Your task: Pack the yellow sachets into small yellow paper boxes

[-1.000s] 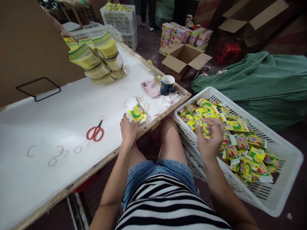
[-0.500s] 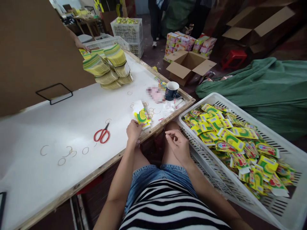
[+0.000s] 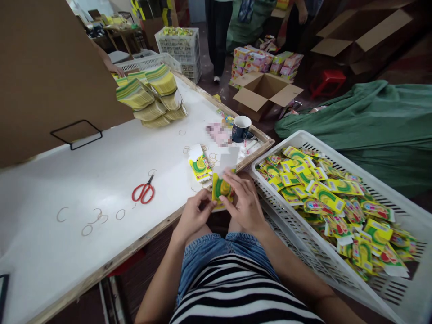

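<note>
Over my lap, a yellow-and-green printed carton (image 3: 221, 190) with a raised whitish flap is between my two hands. My left hand (image 3: 197, 209) pinches its lower left edge. My right hand (image 3: 245, 202) grips it from the right, thumb on the printed front and fingers behind the flap side. Just beyond, at the table edge, lies a small stack of similar flat cartons (image 3: 200, 165), which neither hand touches. To my right stands a white plastic crate (image 3: 303, 216) heaped with yellow filled cartons (image 3: 326, 198).
Red-handled scissors (image 3: 143, 192) and several rubber bands (image 3: 120, 213) lie on the white table (image 3: 111, 175). Bundled carton stacks (image 3: 151, 96) stand at the back, near another person's hand (image 3: 116, 69). A mug (image 3: 240, 129) is by the right corner; an open cardboard box (image 3: 265, 92) sits beyond.
My left hand has come off the stack toward me with one carton. My right hand has moved left and taken hold of it too. A person in the background has stepped closer.
</note>
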`<state>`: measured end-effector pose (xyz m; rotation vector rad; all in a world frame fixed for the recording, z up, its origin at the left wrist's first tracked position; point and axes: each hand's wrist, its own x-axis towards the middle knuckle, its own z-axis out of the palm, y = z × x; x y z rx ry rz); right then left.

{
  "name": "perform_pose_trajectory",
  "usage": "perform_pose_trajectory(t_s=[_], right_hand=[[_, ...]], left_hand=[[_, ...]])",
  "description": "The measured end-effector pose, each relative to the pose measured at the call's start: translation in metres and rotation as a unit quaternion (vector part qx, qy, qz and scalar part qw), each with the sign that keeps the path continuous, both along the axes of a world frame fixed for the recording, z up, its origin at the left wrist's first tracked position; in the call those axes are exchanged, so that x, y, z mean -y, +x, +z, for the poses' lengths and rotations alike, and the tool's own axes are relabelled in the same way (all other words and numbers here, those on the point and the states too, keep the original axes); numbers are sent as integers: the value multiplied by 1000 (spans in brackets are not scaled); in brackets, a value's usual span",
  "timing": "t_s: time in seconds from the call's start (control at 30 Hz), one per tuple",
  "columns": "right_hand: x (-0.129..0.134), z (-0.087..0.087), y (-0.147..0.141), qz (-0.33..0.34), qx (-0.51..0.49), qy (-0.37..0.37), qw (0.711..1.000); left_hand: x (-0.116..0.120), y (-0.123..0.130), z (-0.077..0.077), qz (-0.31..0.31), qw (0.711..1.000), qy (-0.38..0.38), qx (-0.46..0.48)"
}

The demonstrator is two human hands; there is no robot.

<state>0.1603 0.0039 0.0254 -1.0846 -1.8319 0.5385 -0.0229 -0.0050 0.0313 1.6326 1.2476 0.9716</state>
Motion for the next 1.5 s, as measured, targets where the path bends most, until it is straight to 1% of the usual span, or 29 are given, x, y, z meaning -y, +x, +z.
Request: perform_pose_trajectory(t_s=[0.07, 0.13, 0.17, 0.23, 0.3, 0.37, 0.47, 0.53, 0.57, 0.63, 0.67, 0.7, 0.77, 0.83, 0.87, 0.93, 1.0, 1.07, 1.13, 1.23, 1.33, 1.4, 1.5], right_hand=[[0, 4, -5, 37, -18, -29, 999], [1, 2, -9, 48, -53, -68, 995], [3, 1, -10, 48, -74, -88, 992], [6, -3, -11, 52, -123, -121, 984], [9, -5, -13, 63, -170, -148, 972], [11, -5, -16, 68, -201, -162, 964], [14, -4, -17, 69, -222, -164, 959], [15, -4, -17, 59, -223, -157, 960], [16, -4, -16, 39, -218, -147, 964], [17, -5, -15, -23, -201, -129, 971], [18, -7, -15, -50, -195, -129, 971], [18, -9, -14, -61, -191, -142, 969], [18, -16, -15, -36, -191, -197, 961], [17, -24, -15, -3, -186, -242, 952], [17, -27, -15, -2, -180, -249, 951], [15, -31, -14, -28, -172, -239, 955], [13, -29, -12, -42, -181, -227, 956], [12, -24, -8, -16, -202, -215, 955], [11, -20, -3, 34, -210, -202, 956], [9, -17, 7, 108, -194, -217, 951], [7, -15, 14, 155, -182, -256, 937], [6, -14, 15, 158, -166, -247, 942], [5, -15, 13, 130, -152, -208, 957]], left_hand=[[14, 3, 3, -26, 1000, 3, 4], [21, 4, 1, -35, 999, -7, 14], [23, 4, -2, -42, 998, -20, 31], [24, 7, -10, -61, 991, -56, 104], [22, 11, -20, -82, 971, -92, 205], [21, 16, -28, -100, 945, -126, 285], [19, 21, -32, -109, 921, -163, 336], [19, 22, -33, -90, 917, -173, 347], [19, 23, -33, -71, 917, -176, 350], [19, 22, -36, -16, 917, -181, 354], [19, 22, -37, 15, 916, -182, 357], [19, 22, -39, 43, 914, -182, 360], [19, 23, -41, 83, 913, -175, 358], [19, 24, -41, 95, 922, -159, 341], [20, 24, -41, 95, 929, -148, 325], [21, 24, -38, 96, 944, -122, 291], [23, 22, -35, 89, 954, -99, 269], [25, 18, -30, 62, 959, -88, 262], [26, 13, -25, 24, 962, -87, 259], [28, 4, -19, -22, 956, -107, 273], [30, 0, -16, -49, 937, -147, 312], [31, 0, -17, -59, 926, -171, 331], [32, 2, -19, -54, 920, -186, 341]])
